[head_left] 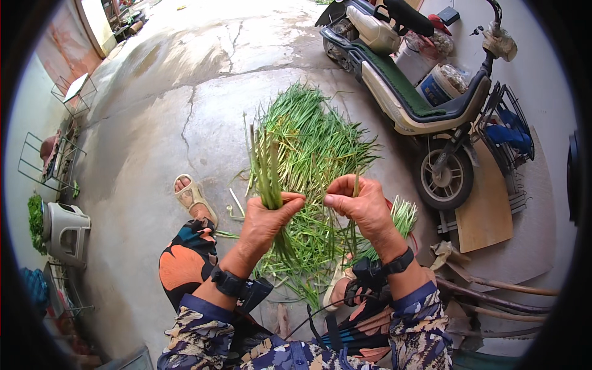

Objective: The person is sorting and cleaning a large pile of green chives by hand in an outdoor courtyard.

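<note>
The left hand [262, 216] grips a bunch of green stalks [266, 169]; the right hand [361, 202] pinches thin greens [356, 180]. A leafy pile [314, 139] lies at twelve o'clock.

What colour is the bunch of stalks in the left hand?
The bunch of stalks in the left hand is mostly green, best seen in the head view.

two hands [266, 218], two sandals [198, 197], two wristbands [229, 282], one scooter [390, 106], one plastic stool [68, 217]
</note>
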Tool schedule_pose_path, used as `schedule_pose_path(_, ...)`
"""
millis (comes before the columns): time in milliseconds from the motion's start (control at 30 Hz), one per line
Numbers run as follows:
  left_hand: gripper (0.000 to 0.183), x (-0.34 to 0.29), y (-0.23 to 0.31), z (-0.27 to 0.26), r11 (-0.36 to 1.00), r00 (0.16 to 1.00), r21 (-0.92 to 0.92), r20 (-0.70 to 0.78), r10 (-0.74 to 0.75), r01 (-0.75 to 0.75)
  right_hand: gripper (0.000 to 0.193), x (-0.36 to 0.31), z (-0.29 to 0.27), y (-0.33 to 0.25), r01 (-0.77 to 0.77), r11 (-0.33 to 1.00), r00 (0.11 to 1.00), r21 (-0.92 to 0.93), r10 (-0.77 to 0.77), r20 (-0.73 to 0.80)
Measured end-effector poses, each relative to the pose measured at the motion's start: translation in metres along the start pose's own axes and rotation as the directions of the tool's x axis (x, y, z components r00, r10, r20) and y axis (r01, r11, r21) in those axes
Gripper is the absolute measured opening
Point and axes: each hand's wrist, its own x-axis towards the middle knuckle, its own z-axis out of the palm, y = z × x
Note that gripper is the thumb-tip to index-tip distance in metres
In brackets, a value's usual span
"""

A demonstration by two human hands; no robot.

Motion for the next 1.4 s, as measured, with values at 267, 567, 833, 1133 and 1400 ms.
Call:
schedule_pose_path(267, 0.019, 0.001, -0.003, 0.002, 0.994, 0.992, -0.042, 0.073, -0.099, 0.102, 0.015, 0.002, 0.017, 0.012, -0.07, 0.997, 0.995, -0.016, 0.071, 0.075)
schedule_pose_path(567, 0.01, 0.001, -0.015, -0.007, 0.981, 0.998, 0.184, 0.024, 0.06, -0.063, 0.019, 0.003, 0.011, 0.007, -0.207, 0.977, 0.967, -0.06, 0.213, 0.137)
schedule_pose_path(833, 0.007, 0.019, -0.034, -0.032, 0.96, 0.905, 0.266, -0.384, 0.186, -0.085, 0.017, -0.004, -0.008, -0.002, -0.288, 0.955, 0.938, 0.077, 0.265, 0.224)
schedule_pose_path(1133, 0.008, 0.027, -0.048, -0.049, 0.989, 0.851, 0.148, -0.516, 0.1, -0.027, 0.022, -0.01, -0.013, -0.012, -0.286, 0.942, 0.926, 0.177, 0.225, 0.302)
schedule_pose_path(1400, 0.037, 0.013, -0.003, -0.009, 0.983, 0.983, 0.136, 0.118, -0.138, 0.122, 0.02, -0.008, -0.005, -0.008, -0.226, 0.967, 0.96, 0.114, 0.201, 0.197)
